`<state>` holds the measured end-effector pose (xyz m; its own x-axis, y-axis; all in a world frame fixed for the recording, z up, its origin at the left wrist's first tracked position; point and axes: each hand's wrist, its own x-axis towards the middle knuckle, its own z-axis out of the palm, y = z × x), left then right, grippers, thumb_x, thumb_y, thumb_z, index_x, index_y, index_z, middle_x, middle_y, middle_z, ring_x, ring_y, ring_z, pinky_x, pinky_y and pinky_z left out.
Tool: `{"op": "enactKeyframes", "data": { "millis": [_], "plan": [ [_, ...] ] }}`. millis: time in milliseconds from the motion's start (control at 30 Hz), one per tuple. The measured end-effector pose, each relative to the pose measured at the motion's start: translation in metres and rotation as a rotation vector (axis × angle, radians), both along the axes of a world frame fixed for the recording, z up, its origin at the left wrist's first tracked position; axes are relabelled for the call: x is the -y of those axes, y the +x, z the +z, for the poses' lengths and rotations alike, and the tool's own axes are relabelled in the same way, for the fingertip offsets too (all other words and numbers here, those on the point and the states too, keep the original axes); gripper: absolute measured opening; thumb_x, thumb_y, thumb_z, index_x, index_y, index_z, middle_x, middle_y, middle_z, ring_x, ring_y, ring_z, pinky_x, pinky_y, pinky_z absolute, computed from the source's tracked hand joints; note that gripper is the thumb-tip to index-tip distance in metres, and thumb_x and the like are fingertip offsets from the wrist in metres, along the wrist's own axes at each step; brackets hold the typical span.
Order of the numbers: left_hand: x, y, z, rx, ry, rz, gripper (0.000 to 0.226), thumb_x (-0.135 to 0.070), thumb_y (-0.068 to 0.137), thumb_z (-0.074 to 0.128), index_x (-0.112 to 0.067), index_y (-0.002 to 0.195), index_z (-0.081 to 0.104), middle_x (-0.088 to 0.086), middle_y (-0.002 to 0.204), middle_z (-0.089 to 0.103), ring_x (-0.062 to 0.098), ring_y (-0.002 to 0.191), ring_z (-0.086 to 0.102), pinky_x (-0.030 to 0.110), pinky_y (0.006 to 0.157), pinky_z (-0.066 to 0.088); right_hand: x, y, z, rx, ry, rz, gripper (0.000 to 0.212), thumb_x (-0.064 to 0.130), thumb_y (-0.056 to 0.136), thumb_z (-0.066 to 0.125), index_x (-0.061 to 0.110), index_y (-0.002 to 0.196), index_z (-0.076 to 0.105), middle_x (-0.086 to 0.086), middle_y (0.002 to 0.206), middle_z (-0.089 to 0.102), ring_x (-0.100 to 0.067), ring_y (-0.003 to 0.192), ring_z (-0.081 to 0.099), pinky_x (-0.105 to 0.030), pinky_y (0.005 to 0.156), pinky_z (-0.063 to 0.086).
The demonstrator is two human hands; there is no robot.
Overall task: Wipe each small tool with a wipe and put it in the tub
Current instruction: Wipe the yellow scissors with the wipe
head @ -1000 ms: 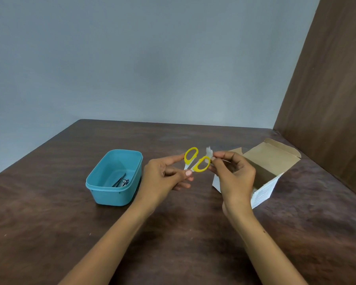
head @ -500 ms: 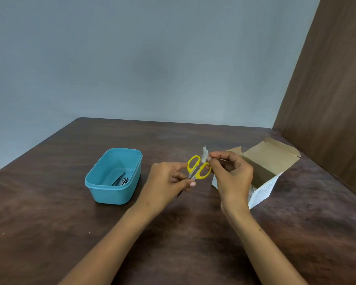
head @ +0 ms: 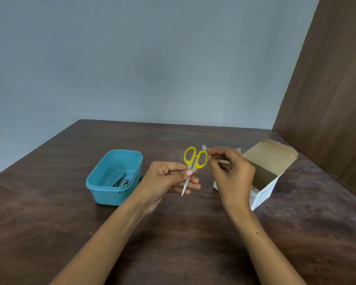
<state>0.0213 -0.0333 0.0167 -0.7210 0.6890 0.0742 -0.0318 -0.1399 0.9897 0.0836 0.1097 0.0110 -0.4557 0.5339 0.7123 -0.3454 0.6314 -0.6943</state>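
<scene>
A person's left hand point(head: 169, 177) is pinching yellow-handled scissors point(head: 192, 165) by the blades above the table point(head: 49, 223), handles upward. The right hand point(head: 230, 171) is pinching a small wipe point(head: 204, 148) against one handle loop, while metal tools point(head: 121, 181) are lying in the blue tub point(head: 111, 194) at left.

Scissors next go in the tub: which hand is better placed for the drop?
Left. The left hand already grips the scissors by the blades and is nearer the tub. The right hand pinches the wipe on the far side.
</scene>
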Motion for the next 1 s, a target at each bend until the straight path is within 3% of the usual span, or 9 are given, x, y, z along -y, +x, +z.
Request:
{"op": "enactKeyframes", "data": {
  "millis": [167, 300, 533, 700, 867, 1000],
  "plan": [
    [0.0, -0.001, -0.002, -0.046, 0.007, 0.064, 0.01, -0.009, 0.084, 0.065, -0.006, 0.091, 0.071, 0.013, 0.08, 0.075, 0.024, 0.077, 0.074, 0.022, 0.057, 0.056, 0.0, 0.0, -0.002, -0.031, 0.144, -0.076, 0.019, -0.011, 0.074, 0.065, 0.004, 0.083, 0.07, 0.002, 0.078, 0.067, -0.004, 0.078, 0.062, -0.007, 0.069, 0.047],
    [-0.001, -0.002, -0.005, -0.089, 0.007, 0.082, 0.011, -0.006, 0.085, 0.065, -0.003, 0.093, 0.071, 0.014, 0.079, 0.075, 0.025, 0.076, 0.074, 0.023, 0.058, 0.057, 0.0, -0.005, -0.008, 0.026, 0.244, -0.062, 0.019, -0.011, 0.072, 0.067, 0.007, 0.081, 0.069, 0.001, 0.078, 0.069, -0.005, 0.076, 0.061, -0.012, 0.069, 0.05],
    [0.0, -0.004, -0.006, -0.097, 0.035, 0.128, 0.014, -0.005, 0.085, 0.063, 0.002, 0.095, 0.071, 0.02, 0.083, 0.074, 0.025, 0.074, 0.073, 0.023, 0.058, 0.057, 0.007, -0.005, -0.012, 0.054, 0.24, 0.038, 0.014, -0.002, 0.07, 0.065, 0.007, 0.079, 0.069, -0.002, 0.077, 0.07, -0.008, 0.073, 0.064, -0.019, 0.066, 0.053],
    [-0.001, -0.004, -0.006, -0.082, 0.002, 0.085, 0.009, -0.007, 0.084, 0.065, -0.005, 0.089, 0.073, 0.013, 0.077, 0.074, 0.025, 0.074, 0.073, 0.023, 0.057, 0.056, 0.001, -0.006, -0.011, 0.035, 0.203, -0.067, 0.019, -0.011, 0.069, 0.068, 0.006, 0.079, 0.068, -0.002, 0.077, 0.069, -0.007, 0.075, 0.062, -0.006, 0.069, 0.047],
    [-0.001, -0.004, -0.007, -0.104, -0.068, 0.045, 0.011, -0.008, 0.084, 0.066, -0.003, 0.091, 0.073, 0.012, 0.076, 0.074, 0.025, 0.073, 0.074, 0.022, 0.057, 0.056, -0.002, -0.005, -0.008, -0.007, 0.137, -0.127, 0.014, -0.007, 0.075, 0.069, 0.005, 0.082, 0.068, -0.002, 0.077, 0.068, -0.008, 0.073, 0.062, -0.006, 0.069, 0.046],
    [-0.002, -0.003, -0.007, -0.136, -0.091, 0.037, 0.013, -0.008, 0.084, 0.066, 0.001, 0.092, 0.072, 0.013, 0.074, 0.074, 0.023, 0.072, 0.073, 0.022, 0.057, 0.056, 0.002, -0.006, -0.01, 0.041, 0.203, -0.071, 0.014, -0.001, 0.074, 0.064, 0.008, 0.083, 0.068, -0.001, 0.077, 0.069, -0.007, 0.07, 0.061, -0.006, 0.067, 0.044]
  ]
}}
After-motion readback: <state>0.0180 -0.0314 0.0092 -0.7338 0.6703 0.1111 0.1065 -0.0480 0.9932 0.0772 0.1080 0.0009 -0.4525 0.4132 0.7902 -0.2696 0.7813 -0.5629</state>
